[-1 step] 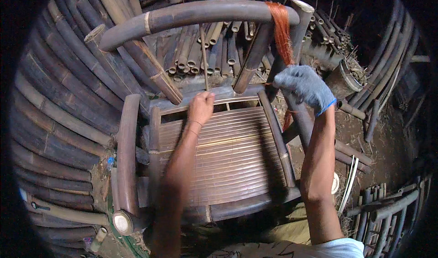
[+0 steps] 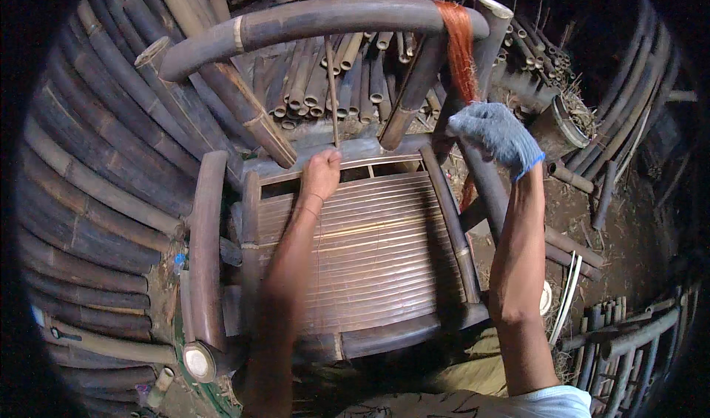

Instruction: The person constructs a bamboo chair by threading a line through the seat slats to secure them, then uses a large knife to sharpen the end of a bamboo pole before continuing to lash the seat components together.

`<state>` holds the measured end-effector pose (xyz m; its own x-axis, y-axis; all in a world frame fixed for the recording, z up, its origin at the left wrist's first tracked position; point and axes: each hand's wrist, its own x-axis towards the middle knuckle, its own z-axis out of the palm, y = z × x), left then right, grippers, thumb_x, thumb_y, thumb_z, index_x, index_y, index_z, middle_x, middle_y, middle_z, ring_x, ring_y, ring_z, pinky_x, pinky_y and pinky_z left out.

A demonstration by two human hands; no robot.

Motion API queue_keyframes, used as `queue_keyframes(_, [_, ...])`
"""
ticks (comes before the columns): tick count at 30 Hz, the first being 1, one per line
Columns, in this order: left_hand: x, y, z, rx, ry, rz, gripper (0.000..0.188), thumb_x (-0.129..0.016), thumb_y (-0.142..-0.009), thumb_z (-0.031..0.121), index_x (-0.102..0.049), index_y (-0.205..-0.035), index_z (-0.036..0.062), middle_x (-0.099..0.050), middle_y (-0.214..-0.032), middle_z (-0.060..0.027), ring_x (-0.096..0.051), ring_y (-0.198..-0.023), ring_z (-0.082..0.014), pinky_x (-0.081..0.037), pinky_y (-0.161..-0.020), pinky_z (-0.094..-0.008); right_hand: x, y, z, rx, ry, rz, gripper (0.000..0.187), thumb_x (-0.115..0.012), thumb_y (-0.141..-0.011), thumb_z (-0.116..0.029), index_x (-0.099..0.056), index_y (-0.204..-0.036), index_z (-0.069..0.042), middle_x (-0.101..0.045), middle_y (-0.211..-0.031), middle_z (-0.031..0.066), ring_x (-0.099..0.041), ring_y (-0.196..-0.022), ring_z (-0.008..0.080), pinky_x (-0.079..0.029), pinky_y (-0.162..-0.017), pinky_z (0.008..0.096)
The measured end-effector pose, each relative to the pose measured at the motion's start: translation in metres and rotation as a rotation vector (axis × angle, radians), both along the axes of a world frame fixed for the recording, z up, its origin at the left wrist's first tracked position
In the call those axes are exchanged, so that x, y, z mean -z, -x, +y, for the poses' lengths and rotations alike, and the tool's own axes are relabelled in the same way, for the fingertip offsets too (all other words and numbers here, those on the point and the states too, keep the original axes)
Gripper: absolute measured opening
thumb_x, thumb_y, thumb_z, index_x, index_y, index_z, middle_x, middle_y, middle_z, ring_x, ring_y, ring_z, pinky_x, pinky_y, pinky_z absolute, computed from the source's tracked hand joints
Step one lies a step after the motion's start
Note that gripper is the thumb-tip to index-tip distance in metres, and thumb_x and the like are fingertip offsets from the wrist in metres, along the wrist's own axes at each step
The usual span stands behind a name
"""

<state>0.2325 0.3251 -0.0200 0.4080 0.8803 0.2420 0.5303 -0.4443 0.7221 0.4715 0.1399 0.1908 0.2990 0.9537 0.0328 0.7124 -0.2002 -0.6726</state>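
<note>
A dark bamboo chair stands before me, its slatted seat (image 2: 362,255) below a curved top rail (image 2: 333,17). My bare left hand (image 2: 322,172) is closed at the seat's back edge, by the gap behind the last slats. What its fingers pinch is too small to make out. A thin upright stick (image 2: 331,85) ends just above those fingers. My right hand (image 2: 499,133), in a grey knit glove with a blue cuff, is raised beside the right back post, fingers curled; anything inside is hidden. Orange fibre strands (image 2: 460,48) hang over the rail's right end, just above the glove.
Dark bamboo poles (image 2: 96,218) are stacked along the left. Cut bamboo lengths (image 2: 318,85) lie behind the chair. At the right are a container of shavings (image 2: 566,126), white strips (image 2: 566,300) and a small bamboo frame (image 2: 629,344). The chair's left armrest (image 2: 209,248) rises beside my left forearm.
My left hand has shifted slightly left along the seat's back edge. The gloved right hand has moved a little to the right. The chair has barely shifted in view.
</note>
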Motion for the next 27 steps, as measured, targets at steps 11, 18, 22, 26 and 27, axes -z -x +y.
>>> queue_keyframes(11, [-0.097,-0.017,-0.045,0.460,0.044,0.041,0.031,-0.059,-0.093,0.028,-0.069,-0.097,-0.0012,-0.069,-0.087,-0.0212,-0.067,-0.082,-0.0328,-0.051,-0.077,-0.0390,0.037,0.024,0.095,-0.736,0.035,0.260,0.092,-0.067,-0.081,-0.061,-0.039,-0.144,0.001,-0.051,-0.137,0.0186,-0.047,-0.128,0.0262,-0.036,-0.108,0.0360])
queue_keyframes(18, [-0.099,0.025,-0.023,0.247,0.019,0.221,0.027,-0.062,-0.091,0.024,-0.070,-0.097,-0.0003,-0.069,-0.093,-0.0208,-0.066,-0.085,-0.0333,-0.051,-0.078,-0.0381,0.014,-0.012,0.052,-0.271,0.386,0.450,0.039,-0.069,-0.087,-0.046,-0.068,-0.097,-0.008,-0.058,-0.076,-0.0016,-0.050,-0.063,0.0078,-0.051,-0.054,0.0245])
queue_keyframes(22, [-0.027,0.025,-0.011,0.096,0.164,0.120,0.031,-0.057,-0.094,0.029,-0.070,-0.099,0.0010,-0.068,-0.097,-0.0211,-0.065,-0.089,-0.0351,-0.050,-0.082,-0.0412,0.038,-0.089,0.037,-0.001,-0.159,0.174,0.030,-0.070,-0.084,-0.031,-0.070,-0.087,-0.001,-0.068,-0.084,0.0105,-0.065,-0.078,0.0201,-0.051,-0.076,0.0340])
queue_keyframes(26, [0.019,-0.024,-0.021,0.187,0.018,0.335,0.044,-0.045,-0.098,0.037,-0.072,-0.098,0.0026,-0.067,-0.106,-0.0225,-0.063,-0.100,-0.0404,-0.046,-0.095,-0.0460,0.095,-0.072,0.047,0.006,-0.268,-0.529,0.020,-0.059,-0.087,-0.022,-0.069,-0.090,-0.005,-0.069,-0.087,0.0160,-0.067,-0.085,0.0329,-0.052,-0.074,0.0429])
queue_keyframes(27, [0.023,-0.034,-0.019,0.141,0.093,0.434,0.046,-0.042,-0.099,0.038,-0.072,-0.098,0.0031,-0.067,-0.107,-0.0222,-0.062,-0.102,-0.0404,-0.046,-0.096,-0.0466,0.105,-0.064,0.057,-0.064,-0.200,-0.651,0.018,-0.053,-0.086,-0.016,-0.068,-0.087,-0.006,-0.069,-0.086,0.0145,-0.067,-0.083,0.0340,-0.052,-0.073,0.0454])
